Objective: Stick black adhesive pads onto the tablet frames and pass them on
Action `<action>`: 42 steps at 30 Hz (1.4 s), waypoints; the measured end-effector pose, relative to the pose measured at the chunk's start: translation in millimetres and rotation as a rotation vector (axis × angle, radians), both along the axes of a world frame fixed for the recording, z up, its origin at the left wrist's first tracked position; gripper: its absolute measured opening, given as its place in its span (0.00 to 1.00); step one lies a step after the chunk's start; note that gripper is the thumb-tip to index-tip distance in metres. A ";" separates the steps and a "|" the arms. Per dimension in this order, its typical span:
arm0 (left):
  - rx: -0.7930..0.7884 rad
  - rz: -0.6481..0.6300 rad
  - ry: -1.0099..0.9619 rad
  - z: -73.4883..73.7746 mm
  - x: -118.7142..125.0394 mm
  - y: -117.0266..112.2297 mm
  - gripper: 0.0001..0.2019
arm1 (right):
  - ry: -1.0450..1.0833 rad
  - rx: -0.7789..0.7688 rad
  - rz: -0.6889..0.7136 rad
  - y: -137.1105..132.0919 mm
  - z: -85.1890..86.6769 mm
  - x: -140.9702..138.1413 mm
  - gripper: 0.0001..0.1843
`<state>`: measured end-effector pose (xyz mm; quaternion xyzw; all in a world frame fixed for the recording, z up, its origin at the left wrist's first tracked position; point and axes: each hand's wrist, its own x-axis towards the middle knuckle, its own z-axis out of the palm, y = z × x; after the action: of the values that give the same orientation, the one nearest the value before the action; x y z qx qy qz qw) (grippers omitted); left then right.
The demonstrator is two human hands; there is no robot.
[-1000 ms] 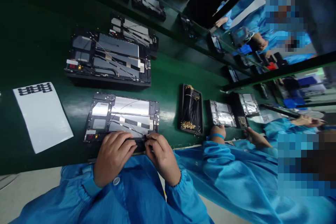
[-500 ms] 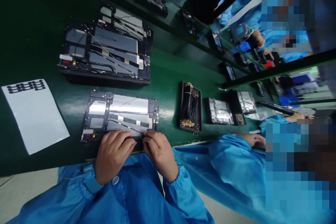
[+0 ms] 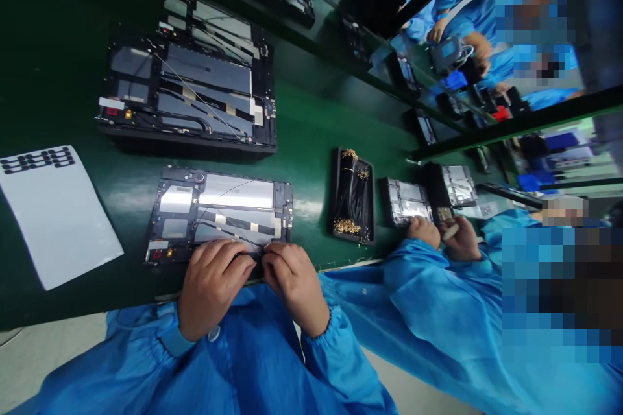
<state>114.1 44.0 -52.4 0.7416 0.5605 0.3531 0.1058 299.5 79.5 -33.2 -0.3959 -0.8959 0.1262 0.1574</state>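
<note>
An opened tablet [image 3: 236, 191] lies in front of me, its silver battery, flat ribbons and circuit boards exposed. Both hands work at its near edge. My left hand [image 3: 217, 285] has its fingers curled together over that edge; whatever is between the fingertips is hidden. Close beside it, my right hand [image 3: 294, 282] pinches with thumb and forefinger at the near right part. A thin cable [image 3: 246, 238] runs across the tablet to those right fingertips. The fingers cover the tablet's near edge.
A stack of opened tablets [image 3: 204, 94] stands behind. A white sheet with black stickers [image 3: 63, 220] lies left. To the right is a black tray [image 3: 372, 207] of cables with gold ends. Further right, a co-worker's hands [image 3: 460, 237] are beside more tablets [image 3: 406, 198].
My hands stay at the tablet's near edge with only slight finger movement. The view has shifted a little. The co-worker's hands at the right have come to the tablets there.
</note>
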 end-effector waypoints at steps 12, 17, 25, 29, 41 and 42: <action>-0.018 -0.028 0.031 -3.9 5.4 3.9 0.04 | 0.234 -0.097 -0.111 -1.9 2.2 16.6 0.08; -0.016 -0.014 0.047 -4.0 8.4 5.5 0.03 | 0.239 -0.097 -0.099 -0.7 -2.5 15.3 0.08; -0.009 0.008 0.072 -6.3 10.9 7.0 0.03 | 0.209 -0.067 -0.079 0.8 -7.0 15.4 0.06; -0.017 0.000 0.065 -7.0 10.6 6.7 0.03 | 0.204 -0.092 -0.079 1.3 -5.1 15.0 0.06; 0.072 0.000 -0.015 -7.5 7.5 6.4 0.05 | 0.198 0.177 -0.069 -25.7 -36.9 21.9 0.29; 0.088 0.000 -0.061 -7.5 7.2 5.8 0.06 | 0.204 0.194 -0.068 -26.1 -38.4 22.1 0.30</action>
<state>121.3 49.8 -59.9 0.7345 0.5408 0.3999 0.0899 321.6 53.4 -71.6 -0.3939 -0.8693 0.0733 0.2894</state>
